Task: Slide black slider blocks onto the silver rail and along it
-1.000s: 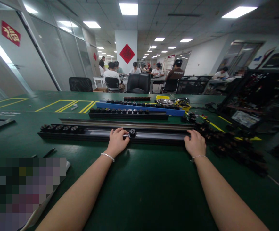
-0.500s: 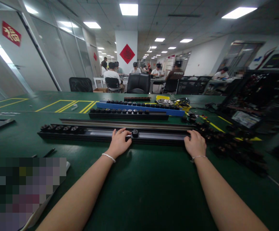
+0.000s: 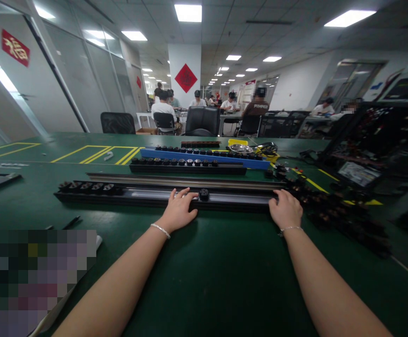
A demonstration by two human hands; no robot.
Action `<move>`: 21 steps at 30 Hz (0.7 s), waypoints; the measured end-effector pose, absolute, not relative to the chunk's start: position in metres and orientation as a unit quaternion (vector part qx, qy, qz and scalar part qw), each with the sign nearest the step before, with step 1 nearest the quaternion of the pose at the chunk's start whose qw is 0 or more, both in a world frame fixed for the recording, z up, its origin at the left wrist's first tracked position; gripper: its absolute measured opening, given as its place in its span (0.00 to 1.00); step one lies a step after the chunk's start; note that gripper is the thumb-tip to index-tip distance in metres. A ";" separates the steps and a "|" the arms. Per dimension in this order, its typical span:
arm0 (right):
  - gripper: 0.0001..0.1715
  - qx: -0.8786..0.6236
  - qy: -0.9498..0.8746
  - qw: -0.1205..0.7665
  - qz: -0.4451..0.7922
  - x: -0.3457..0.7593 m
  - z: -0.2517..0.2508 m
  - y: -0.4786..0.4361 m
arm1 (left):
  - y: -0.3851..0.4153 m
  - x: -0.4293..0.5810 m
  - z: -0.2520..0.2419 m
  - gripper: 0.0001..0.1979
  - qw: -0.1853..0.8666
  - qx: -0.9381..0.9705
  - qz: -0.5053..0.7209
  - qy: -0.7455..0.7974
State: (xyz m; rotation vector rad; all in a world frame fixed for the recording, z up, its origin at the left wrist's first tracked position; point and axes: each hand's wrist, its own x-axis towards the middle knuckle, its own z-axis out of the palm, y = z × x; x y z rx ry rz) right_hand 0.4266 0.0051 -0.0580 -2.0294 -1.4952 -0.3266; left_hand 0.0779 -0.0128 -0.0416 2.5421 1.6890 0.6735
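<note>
On the green bench (image 3: 204,281), a long black rail (image 3: 147,197) with a shiny channel lies crosswise just in front of the person. The left hand (image 3: 180,210) rests palm-down on the rail's near edge, fingers spread flat and closed around nothing, its fingertips just beside a small black socket module (image 3: 204,193) that sits in the channel. The right hand (image 3: 286,209) lies on the rail's right end, fingers curled loosely over it; whether it truly clamps the rail cannot be told. Several more black modules (image 3: 87,187) sit in a row at the rail's left end. A loose heap of the same black parts (image 3: 333,210) lies on the bench just right of the right hand. Behind the rail lie a second black strip (image 3: 188,166) filled with modules and a blue strip (image 3: 204,157).
</note>
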 end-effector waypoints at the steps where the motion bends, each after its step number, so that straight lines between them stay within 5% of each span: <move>1: 0.24 -0.764 -0.561 0.293 -0.124 0.426 -0.057 0.005 | -0.013 0.078 -0.042 0.24 0.003 0.819 0.207 0.534; 21: 0.23 -0.568 -0.737 0.346 -0.124 0.349 -0.039 -0.005 | -0.013 0.080 -0.042 0.24 0.015 0.846 0.192 0.497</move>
